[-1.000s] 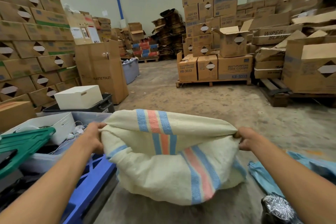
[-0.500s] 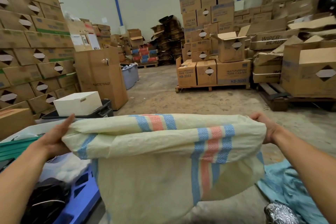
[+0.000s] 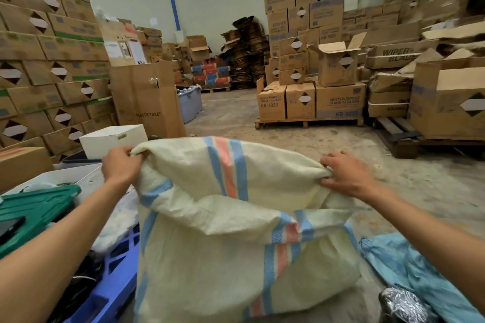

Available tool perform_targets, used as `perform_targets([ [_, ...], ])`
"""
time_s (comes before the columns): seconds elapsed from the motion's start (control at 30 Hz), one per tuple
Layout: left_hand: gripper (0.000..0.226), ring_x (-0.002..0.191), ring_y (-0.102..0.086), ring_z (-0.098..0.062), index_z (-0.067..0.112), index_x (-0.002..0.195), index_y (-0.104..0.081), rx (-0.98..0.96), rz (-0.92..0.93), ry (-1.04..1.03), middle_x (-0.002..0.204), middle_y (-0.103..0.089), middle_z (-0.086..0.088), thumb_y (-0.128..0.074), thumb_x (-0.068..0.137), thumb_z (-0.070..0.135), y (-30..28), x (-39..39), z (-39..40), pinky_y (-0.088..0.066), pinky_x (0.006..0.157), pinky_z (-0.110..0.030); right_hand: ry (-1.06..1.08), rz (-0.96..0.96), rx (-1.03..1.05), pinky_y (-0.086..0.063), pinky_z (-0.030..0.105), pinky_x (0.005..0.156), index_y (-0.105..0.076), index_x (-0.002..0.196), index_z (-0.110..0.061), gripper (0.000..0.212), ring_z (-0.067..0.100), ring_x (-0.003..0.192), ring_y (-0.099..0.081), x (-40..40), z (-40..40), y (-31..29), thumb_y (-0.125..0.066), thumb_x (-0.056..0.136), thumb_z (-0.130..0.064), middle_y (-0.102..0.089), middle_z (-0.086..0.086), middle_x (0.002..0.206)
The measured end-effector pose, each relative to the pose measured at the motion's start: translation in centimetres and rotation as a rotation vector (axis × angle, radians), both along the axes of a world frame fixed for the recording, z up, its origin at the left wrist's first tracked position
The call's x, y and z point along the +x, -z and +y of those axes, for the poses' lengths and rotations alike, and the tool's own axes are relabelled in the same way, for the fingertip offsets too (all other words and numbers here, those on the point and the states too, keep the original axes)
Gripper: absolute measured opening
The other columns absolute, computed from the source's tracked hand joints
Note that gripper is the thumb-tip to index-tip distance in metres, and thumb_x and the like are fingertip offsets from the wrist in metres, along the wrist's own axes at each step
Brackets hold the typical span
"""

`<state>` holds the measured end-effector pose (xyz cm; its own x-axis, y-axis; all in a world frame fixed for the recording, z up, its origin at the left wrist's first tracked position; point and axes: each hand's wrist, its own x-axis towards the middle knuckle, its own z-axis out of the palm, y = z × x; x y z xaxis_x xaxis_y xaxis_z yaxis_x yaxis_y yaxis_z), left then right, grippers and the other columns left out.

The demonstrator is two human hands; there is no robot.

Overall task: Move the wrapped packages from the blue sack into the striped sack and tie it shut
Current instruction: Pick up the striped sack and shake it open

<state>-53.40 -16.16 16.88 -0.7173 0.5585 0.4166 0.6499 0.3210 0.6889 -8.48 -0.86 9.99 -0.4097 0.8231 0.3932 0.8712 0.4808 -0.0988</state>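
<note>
A cream woven striped sack [image 3: 231, 257] with blue and orange stripes hangs upright in front of me, its top edge folded over toward me. My left hand [image 3: 119, 165] grips the sack's upper left corner. My right hand [image 3: 346, 178] pinches the upper right edge. The blue sack [image 3: 409, 267] lies crumpled on the concrete floor at the lower right. One wrapped package [image 3: 401, 305] in shiny dark film sits beside it at the bottom right edge.
A blue plastic pallet [image 3: 118, 278] and a green lid [image 3: 34, 212] over cluttered bins lie at my left. A white box [image 3: 112, 139] stands behind my left hand. Stacked cartons wall both sides; a pallet of cartons [image 3: 309, 102] stands ahead on open concrete floor.
Both hands lifted the striped sack off the floor and drew closer together. The sack now hangs upright with its top folded over, and my left hand shifted rightward.
</note>
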Motion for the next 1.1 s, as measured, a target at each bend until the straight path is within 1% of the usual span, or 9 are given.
perform_targets([
  [0.13,0.033,0.108,-0.058,-0.033,0.011,0.121,-0.063,0.278,-0.523,-0.047,0.120,-0.062,-0.010,-0.058,0.089,0.013,-2.0,3.1,2.1,-0.053,0.090,-0.044,0.116,0.310,0.164,-0.040,0.030,0.051,-0.053,0.095,-0.020,0.014,0.022,0.066,-0.053,-1.9,-0.6,2.0,-0.053,0.086,-0.009,-0.058,-0.001,0.078],
  [0.2,0.038,0.102,-0.060,-0.026,0.013,0.126,-0.057,0.328,-0.969,0.093,0.120,-0.062,-0.004,-0.056,0.088,0.010,-2.3,2.9,3.1,-0.056,0.076,-0.044,0.190,0.461,0.041,-0.044,0.034,0.056,-0.054,0.092,-0.015,0.018,0.027,0.070,-0.055,-2.1,-0.8,2.7,-0.049,0.083,-0.001,-0.057,0.004,0.077],
  [0.3,0.021,0.090,-0.064,-0.027,0.013,0.107,-0.065,0.148,-1.200,0.163,0.110,-0.070,-0.006,-0.048,0.093,0.011,-1.3,4.2,2.1,-0.050,0.075,-0.045,0.303,0.795,-0.343,-0.040,0.032,0.062,-0.058,0.078,-0.010,0.018,0.029,0.074,-0.055,-2.0,-0.7,3.7,-0.047,0.082,0.003,-0.058,0.011,0.078],
  [0.43,0.021,0.072,-0.058,-0.033,0.007,0.082,-0.058,-0.030,-1.070,0.352,0.066,-0.068,-0.016,-0.040,0.090,0.013,0.4,5.3,-1.4,-0.046,0.068,-0.042,0.356,1.338,-0.838,-0.051,0.033,0.059,-0.062,0.084,-0.003,0.027,0.029,0.065,-0.057,0.2,0.5,4.0,-0.035,0.089,-0.003,-0.061,0.016,0.077],
  [0.53,0.019,0.063,-0.062,-0.033,0.005,0.088,-0.061,-0.096,-1.039,0.452,0.068,-0.064,-0.017,-0.054,0.081,0.020,0.7,3.1,-3.4,-0.049,0.068,-0.039,0.347,1.298,-0.945,-0.052,0.031,0.057,-0.059,0.065,-0.002,0.024,0.028,0.051,-0.055,2.5,0.1,2.0,-0.035,0.069,-0.001,-0.052,0.013,0.056],
  [0.73,0.109,0.073,-0.073,-0.033,0.002,0.106,-0.062,-0.200,-0.931,0.672,0.088,-0.073,-0.022,-0.100,0.007,0.030,0.3,-0.8,-5.5,-0.060,0.056,-0.040,0.108,1.247,-1.115,-0.034,0.021,0.036,-0.033,0.039,-0.016,0.020,0.018,0.033,-0.035,5.1,0.3,-0.1,-0.043,0.051,-0.004,-0.028,-0.001,0.050],
  [0.93,0.054,0.091,-0.069,-0.033,0.015,0.102,-0.068,-0.295,-0.268,0.559,0.097,-0.073,-0.014,-0.089,0.053,0.021,-2.7,-0.9,-3.6,-0.056,0.075,-0.040,-0.248,0.971,-1.129,-0.059,0.041,0.073,-0.070,0.103,-0.004,0.079,0.036,0.092,-0.068,5.1,0.2,-1.3,-0.094,0.043,-0.049,-0.071,0.021,0.106],
  [1.03,0.019,0.088,-0.061,-0.026,0.015,0.101,-0.065,-0.155,-0.148,0.306,0.101,-0.065,-0.012,-0.074,0.085,0.019,-2.7,-0.8,-1.9,-0.050,0.072,-0.037,-0.369,0.707,-0.804,-0.060,0.034,0.069,-0.061,0.114,-0.020,0.059,0.024,0.087,-0.073,3.4,-0.7,-2.8,-0.090,0.066,-0.034,-0.073,0.008,0.104],
  [1.1,0.039,0.093,-0.061,-0.033,0.007,0.106,-0.064,-0.117,-0.034,0.054,0.105,-0.065,-0.018,-0.077,0.082,0.034,-2.1,-1.2,-0.8,-0.053,0.076,-0.043,-0.370,0.581,-0.613,-0.056,0.027,0.064,-0.060,0.111,-0.024,0.045,0.019,0.084,-0.071,2.4,-0.6,-2.7,-0.085,0.074,-0.022,-0.070,0.000,0.100],
])
